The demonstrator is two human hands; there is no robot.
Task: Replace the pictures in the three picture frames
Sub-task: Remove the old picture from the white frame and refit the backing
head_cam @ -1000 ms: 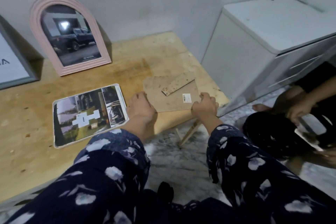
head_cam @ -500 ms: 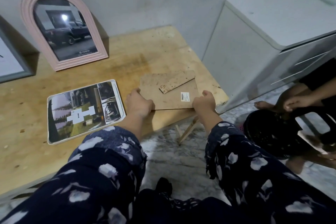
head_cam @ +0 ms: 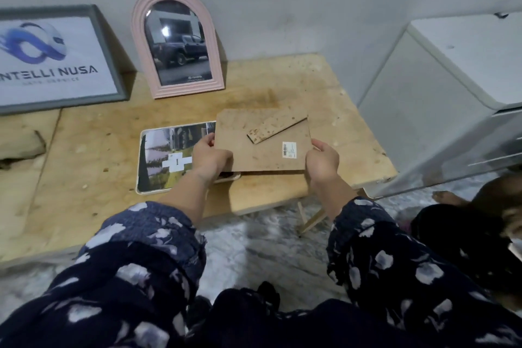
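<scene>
A brown frame backing board (head_cam: pixel 262 144) with a stand flap and a barcode sticker is held above the wooden table (head_cam: pixel 93 167). My left hand (head_cam: pixel 210 157) grips its left edge and my right hand (head_cam: pixel 322 161) grips its lower right corner. Its left part hangs over a white frame (head_cam: pixel 166 161) that lies flat with a picture showing. Against the wall lean a pink arched frame (head_cam: pixel 178 42) with a dark truck picture and a grey frame (head_cam: pixel 56 56) with a blue logo print.
A white cabinet (head_cam: pixel 440 99) stands to the right of the table. Another person (head_cam: pixel 480 223) in dark clothes sits on the floor at the right. A thin wooden strip (head_cam: pixel 312 220) lies below the table's edge on the marbled floor.
Both hands have lifted the backing board off the table and carried it left, partly over the flat white frame. The camera has turned left, showing the grey frame.
</scene>
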